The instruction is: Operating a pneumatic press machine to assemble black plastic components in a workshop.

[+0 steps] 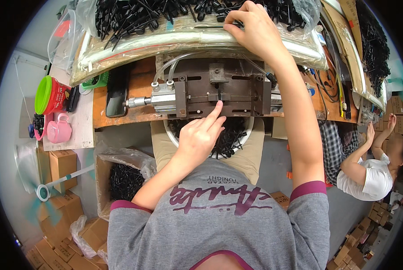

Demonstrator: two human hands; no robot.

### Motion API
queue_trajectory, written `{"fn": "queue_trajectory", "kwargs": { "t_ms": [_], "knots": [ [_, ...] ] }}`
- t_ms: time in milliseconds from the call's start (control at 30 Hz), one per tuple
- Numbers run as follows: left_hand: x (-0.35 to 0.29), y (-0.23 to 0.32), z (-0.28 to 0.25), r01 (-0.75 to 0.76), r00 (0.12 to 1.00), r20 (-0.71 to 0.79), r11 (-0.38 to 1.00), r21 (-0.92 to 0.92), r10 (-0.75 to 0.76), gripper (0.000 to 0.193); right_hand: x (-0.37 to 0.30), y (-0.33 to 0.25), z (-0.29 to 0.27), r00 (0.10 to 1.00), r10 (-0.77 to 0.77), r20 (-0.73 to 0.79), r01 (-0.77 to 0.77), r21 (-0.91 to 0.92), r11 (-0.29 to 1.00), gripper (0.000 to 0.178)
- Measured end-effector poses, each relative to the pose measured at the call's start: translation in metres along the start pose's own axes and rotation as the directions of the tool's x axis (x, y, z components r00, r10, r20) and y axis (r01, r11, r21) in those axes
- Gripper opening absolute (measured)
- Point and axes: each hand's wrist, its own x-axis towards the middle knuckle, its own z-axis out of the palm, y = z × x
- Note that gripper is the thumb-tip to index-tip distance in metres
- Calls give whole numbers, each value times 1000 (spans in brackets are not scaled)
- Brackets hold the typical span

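My left hand [202, 136] reaches to the middle of a dark metal fixture [197, 101], index finger stretched out and the other fingers partly curled. Its fingertip meets the near end of a small black part [219, 93] seated in the fixture's centre. Farther off, my right hand [255, 32] is over the front of a heap of black plastic parts [138, 18]. Thumb and fingers of that hand pinch a thin black rod-like part [209, 27], which sticks out to the left. Metal cylinders [164, 100] with clear tubes flank the fixture.
A plastic-wrapped tray rim [201, 39] borders the heap. A phone [116, 92], a red-green tub [52, 95] and a pink mug [59, 129] stand left. Below the bench are a basin of black parts [230, 143] and a lined box [103, 180]. Another person [368, 173] sits right.
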Motion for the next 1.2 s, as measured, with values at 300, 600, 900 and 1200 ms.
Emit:
{"fn": "queue_trajectory", "kwargs": {
  "t_ms": [300, 600, 900, 1200],
  "knots": [
    [12, -4, 2, -46, 999, 27, 986, 162, 43, 28, -34, -27, -40, 971, 239, -5, -226, 308, 924, 19],
    [67, -12, -46, 1, 1000, -25, 993, -118, -4, 28, -110, -63, -69, 817, 494, 298, -452, 862, 228, 26],
    [210, -88, -28, -317, 827, -379, 901, 297, 416, 26, -178, -104, -13, 973, 138, 188, -193, 319, 928, 29],
    [221, -81, -25, -83, 987, -129, 992, 97, 95, 20, -167, -113, 1, 987, 51, 149, -62, 70, 996, 20]
  ]
}}
